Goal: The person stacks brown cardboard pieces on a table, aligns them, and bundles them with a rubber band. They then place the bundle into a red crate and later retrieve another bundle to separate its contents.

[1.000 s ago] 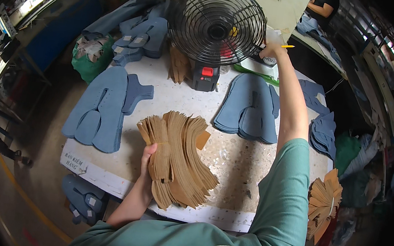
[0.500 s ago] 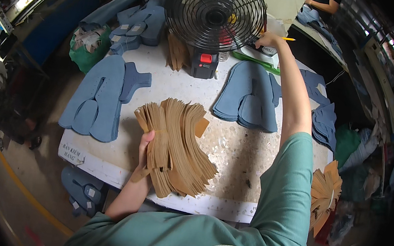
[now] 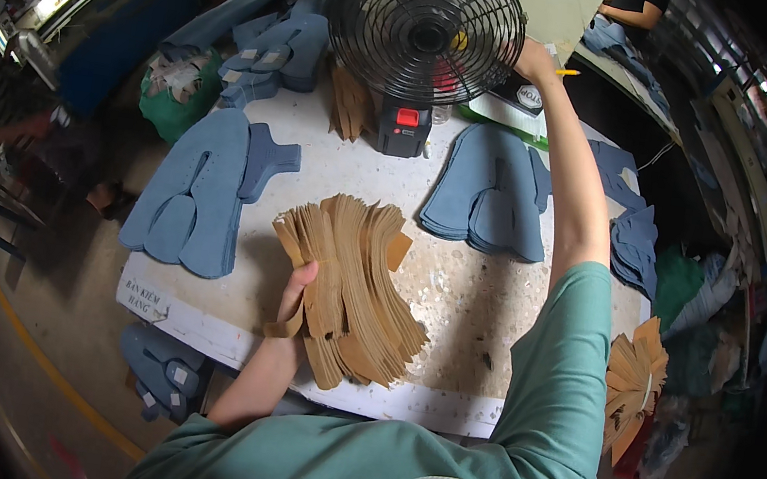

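Head view: left fingers (image 3: 303,274) clamp brown stack (image 3: 356,285); right hand's (image 3: 537,64), behind fan (image 3: 430,38), cannot tell.

The brown stack (image 3: 351,294) looks matt, the fan guard (image 3: 430,37) like glossy black metal.

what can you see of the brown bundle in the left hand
The brown bundle is a thick stack of many thin, flat pieces, matte like paper or thin leather; I can't tell which. They stand packed edge to edge, fanning and curving toward the lower right, with one flat corner jutting out at the right. The left hand grips its left side, thumb showing. It sits over the table's near part; whether it rests there is unclear.
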Available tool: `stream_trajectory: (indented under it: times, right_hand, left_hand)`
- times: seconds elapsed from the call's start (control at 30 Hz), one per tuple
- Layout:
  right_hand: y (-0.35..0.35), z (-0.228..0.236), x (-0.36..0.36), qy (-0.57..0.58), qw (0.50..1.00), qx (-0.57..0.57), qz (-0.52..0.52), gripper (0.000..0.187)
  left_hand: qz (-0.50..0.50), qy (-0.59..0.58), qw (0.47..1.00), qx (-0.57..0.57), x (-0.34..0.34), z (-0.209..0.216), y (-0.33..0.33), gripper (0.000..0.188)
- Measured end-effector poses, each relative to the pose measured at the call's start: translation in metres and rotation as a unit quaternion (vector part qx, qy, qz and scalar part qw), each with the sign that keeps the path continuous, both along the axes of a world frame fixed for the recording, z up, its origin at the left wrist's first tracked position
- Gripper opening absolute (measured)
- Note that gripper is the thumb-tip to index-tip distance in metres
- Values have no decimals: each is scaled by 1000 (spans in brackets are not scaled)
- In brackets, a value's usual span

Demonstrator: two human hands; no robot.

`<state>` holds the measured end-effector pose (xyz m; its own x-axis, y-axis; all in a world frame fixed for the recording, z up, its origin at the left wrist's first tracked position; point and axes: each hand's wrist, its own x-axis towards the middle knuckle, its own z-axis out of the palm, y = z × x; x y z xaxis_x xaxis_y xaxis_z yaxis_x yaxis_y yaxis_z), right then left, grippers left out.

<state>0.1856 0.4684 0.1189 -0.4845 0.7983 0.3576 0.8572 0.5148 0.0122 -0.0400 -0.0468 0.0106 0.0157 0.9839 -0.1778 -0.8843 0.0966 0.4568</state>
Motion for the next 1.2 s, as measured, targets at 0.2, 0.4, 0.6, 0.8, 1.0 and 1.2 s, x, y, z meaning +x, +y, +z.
stream_trajectory:
  times: [0.2,0.4,0.6,0.8,1.0,1.2]
  right_hand:
    - [74,-47,-5,110,983,-138,-58,50]
    - [46,-36,-13,170,979,-10,-112,47]
    - [-21,1,-14,337,930,47,-141,25]
    - [-34,20,-9,272,945,80,-162,21]
    - [-33,35,10,383,902,110,-166,33]
    - [-157,28,42,606,741,-265,113,24]
  left_hand:
    - [-6,70,997,-18,-2,-1,-4,77]
    - [-38,86,996,0,-2,-5,-5,80]
    - [-41,97,994,-1,-1,-2,-7,80]
    - [-83,114,990,13,-3,0,-9,83]
    - [-58,48,993,91,-1,-6,-6,80]
    - [2,55,985,162,5,5,-10,84]
